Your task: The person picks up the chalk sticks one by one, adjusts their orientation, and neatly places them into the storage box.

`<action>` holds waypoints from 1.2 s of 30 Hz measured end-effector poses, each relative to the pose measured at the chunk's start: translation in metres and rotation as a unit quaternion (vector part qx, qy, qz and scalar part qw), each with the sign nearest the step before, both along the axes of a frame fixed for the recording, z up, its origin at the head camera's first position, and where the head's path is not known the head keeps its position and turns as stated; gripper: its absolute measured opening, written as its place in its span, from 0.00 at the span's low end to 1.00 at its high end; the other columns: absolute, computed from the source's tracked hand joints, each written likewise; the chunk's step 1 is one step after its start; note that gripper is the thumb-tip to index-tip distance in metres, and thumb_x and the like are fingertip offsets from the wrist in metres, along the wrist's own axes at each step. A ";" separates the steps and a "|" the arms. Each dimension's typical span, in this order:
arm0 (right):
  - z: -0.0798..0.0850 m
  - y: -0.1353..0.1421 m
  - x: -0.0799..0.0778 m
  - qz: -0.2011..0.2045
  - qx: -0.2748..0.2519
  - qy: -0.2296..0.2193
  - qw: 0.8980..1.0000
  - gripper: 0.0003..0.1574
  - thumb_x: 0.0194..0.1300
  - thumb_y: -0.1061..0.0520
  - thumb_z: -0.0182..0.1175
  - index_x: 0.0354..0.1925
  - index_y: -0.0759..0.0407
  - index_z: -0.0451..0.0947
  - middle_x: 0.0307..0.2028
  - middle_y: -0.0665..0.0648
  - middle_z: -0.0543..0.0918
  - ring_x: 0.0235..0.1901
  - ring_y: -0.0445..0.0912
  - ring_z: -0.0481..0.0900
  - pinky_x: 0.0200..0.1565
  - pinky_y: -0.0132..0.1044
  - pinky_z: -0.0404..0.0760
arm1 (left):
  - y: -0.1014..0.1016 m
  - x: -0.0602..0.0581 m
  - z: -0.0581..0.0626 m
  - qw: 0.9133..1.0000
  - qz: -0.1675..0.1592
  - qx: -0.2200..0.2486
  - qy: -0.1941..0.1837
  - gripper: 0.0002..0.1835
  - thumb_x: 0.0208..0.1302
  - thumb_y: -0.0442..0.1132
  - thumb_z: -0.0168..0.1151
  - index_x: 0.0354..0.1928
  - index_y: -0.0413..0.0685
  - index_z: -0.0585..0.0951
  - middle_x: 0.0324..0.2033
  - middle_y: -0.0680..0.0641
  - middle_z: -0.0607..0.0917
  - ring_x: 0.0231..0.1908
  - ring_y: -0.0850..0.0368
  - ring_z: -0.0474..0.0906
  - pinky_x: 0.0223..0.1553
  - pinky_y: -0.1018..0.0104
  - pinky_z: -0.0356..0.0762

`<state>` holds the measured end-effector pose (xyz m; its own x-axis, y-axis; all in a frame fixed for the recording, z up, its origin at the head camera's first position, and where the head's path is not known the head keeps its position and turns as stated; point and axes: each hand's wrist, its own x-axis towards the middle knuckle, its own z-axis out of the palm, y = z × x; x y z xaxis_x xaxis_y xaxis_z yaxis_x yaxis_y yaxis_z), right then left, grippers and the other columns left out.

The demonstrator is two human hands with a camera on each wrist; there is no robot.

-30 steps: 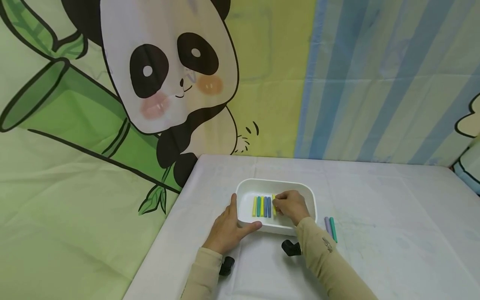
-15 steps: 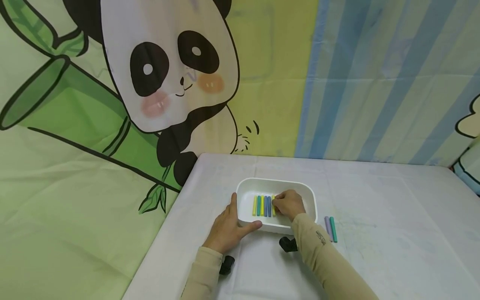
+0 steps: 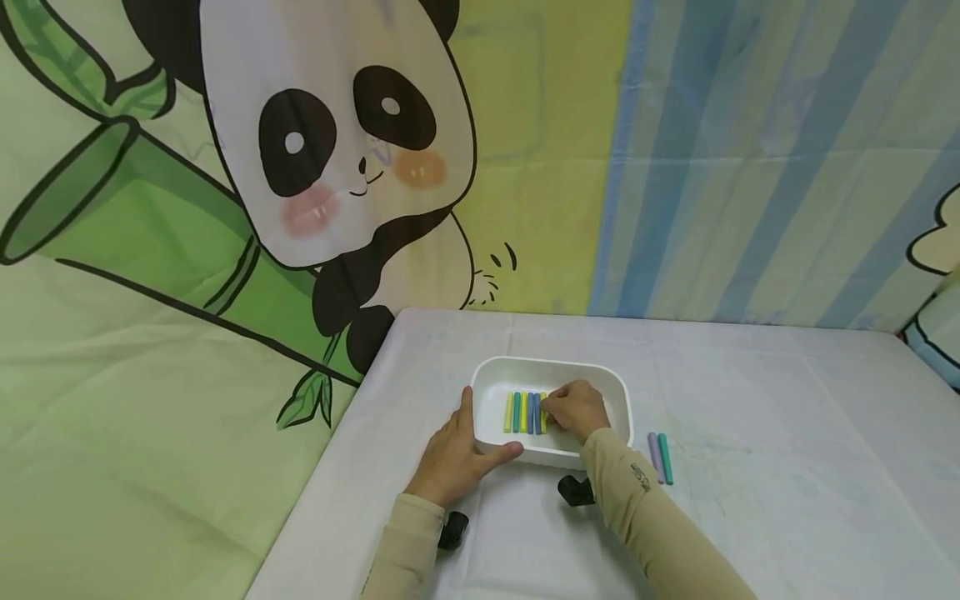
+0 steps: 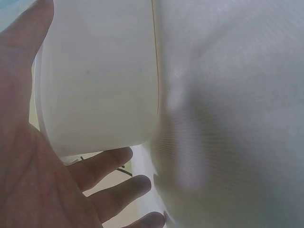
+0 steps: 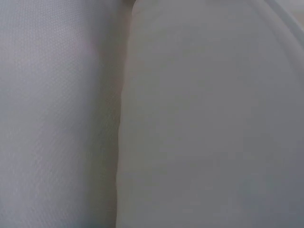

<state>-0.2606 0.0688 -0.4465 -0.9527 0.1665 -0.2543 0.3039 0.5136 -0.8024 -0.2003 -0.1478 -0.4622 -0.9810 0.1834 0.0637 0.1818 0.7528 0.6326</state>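
A white tray [image 3: 495,372] holds a row of yellow, green and blue chalk sticks [image 3: 523,412]. Inside it, the fingers of my right hand [image 3: 579,408] pinch a yellow chalk stick [image 3: 543,423] at the row's right end, standing close against a blue one. My left hand [image 3: 452,462] steadies the tray's left end, its thumb across the near rim and its fingers extended along the side. In the left wrist view, straight, spread fingers [image 4: 109,164] reach past the tray's corner. The right wrist view has only the tray's outer wall [image 5: 204,118] and the cloth, without the fingers.
Right of the tray, a purple chalk stick [image 3: 656,457] and a green chalk stick [image 3: 666,458] lie side by side, partly near the right sleeve. White cloth [image 3: 810,467] covers the table. Behind it hangs a printed panda backdrop [image 3: 525,167].
My right hand has shifted slightly left, bringing the yellow chalk stick up to the blue one and narrowing the gap. My left hand stays in place on the tray.
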 end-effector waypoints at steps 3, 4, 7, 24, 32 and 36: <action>-0.001 0.001 0.001 -0.005 -0.011 -0.001 1.000 0.16 0.60 0.57 0.68 0.44 0.66 0.85 0.28 0.57 0.85 0.28 0.46 0.80 0.32 0.35 0.75 | 0.001 0.000 0.000 1.000 0.001 0.001 -0.003 0.70 0.50 0.81 0.60 0.82 0.45 0.42 0.76 0.40 0.60 0.70 0.41 0.64 0.68 0.44 0.64; -0.001 0.001 0.002 -0.007 -0.014 -0.001 1.000 0.16 0.60 0.57 0.68 0.44 0.66 0.84 0.28 0.57 0.85 0.28 0.46 0.80 0.33 0.35 0.75 | 0.001 0.000 0.000 1.000 0.001 0.001 -0.004 0.70 0.50 0.81 0.60 0.82 0.45 0.42 0.76 0.40 0.60 0.70 0.41 0.64 0.68 0.44 0.65; -0.001 0.002 0.003 -0.009 -0.022 0.000 1.000 0.17 0.60 0.57 0.68 0.45 0.65 0.84 0.27 0.56 0.83 0.29 0.46 0.79 0.33 0.35 0.75 | 0.001 0.001 0.001 1.000 0.002 -0.002 -0.005 0.70 0.50 0.81 0.60 0.82 0.46 0.42 0.76 0.40 0.59 0.71 0.41 0.64 0.68 0.44 0.64; 0.006 0.014 0.021 0.010 -0.053 0.044 0.998 0.22 0.63 0.53 0.67 0.52 0.62 0.83 0.40 0.57 0.86 0.38 0.49 0.83 0.38 0.38 0.80 | 0.000 0.001 -0.002 1.000 0.008 0.002 -0.011 0.70 0.50 0.81 0.62 0.82 0.49 0.40 0.76 0.40 0.60 0.70 0.42 0.64 0.68 0.44 0.65; 0.011 0.021 0.029 0.006 -0.048 0.061 0.997 0.23 0.64 0.52 0.67 0.54 0.60 0.83 0.41 0.56 0.86 0.38 0.48 0.83 0.39 0.38 0.79 | -0.002 0.001 -0.002 1.000 0.005 0.005 0.000 0.71 0.49 0.82 0.60 0.82 0.48 0.40 0.76 0.41 0.60 0.71 0.42 0.63 0.68 0.45 0.64; 0.015 0.023 0.033 0.005 -0.045 0.067 0.997 0.24 0.64 0.51 0.67 0.55 0.60 0.83 0.42 0.56 0.85 0.39 0.48 0.83 0.39 0.38 0.79 | -0.001 0.001 -0.002 1.000 0.004 0.004 0.000 0.71 0.49 0.82 0.60 0.82 0.48 0.40 0.76 0.41 0.60 0.71 0.42 0.64 0.68 0.45 0.64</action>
